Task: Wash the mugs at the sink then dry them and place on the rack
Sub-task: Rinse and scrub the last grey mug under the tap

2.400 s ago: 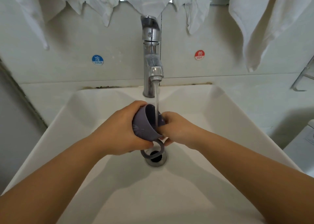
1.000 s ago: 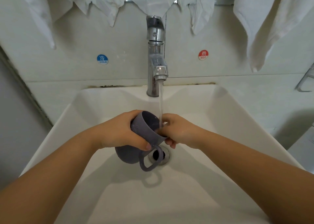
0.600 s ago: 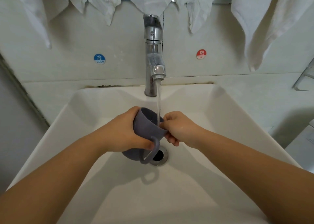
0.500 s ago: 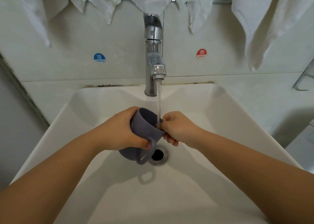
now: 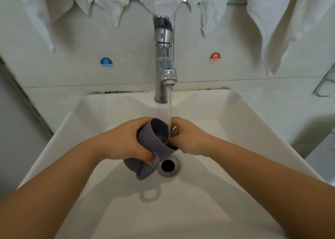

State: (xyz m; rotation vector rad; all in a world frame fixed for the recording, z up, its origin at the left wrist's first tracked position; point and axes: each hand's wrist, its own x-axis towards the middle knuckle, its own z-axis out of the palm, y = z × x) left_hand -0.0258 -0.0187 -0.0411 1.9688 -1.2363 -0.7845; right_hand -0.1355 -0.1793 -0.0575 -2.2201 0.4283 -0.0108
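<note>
My left hand (image 5: 126,140) wraps round the grey mug (image 5: 154,144) at the centre of the frame, tilted with its mouth toward the upper right. My right hand (image 5: 188,139) curls over the mug's rim under the water stream (image 5: 169,110) from the tap (image 5: 164,57), above the sink (image 5: 226,115) and drain (image 5: 168,166).
</note>
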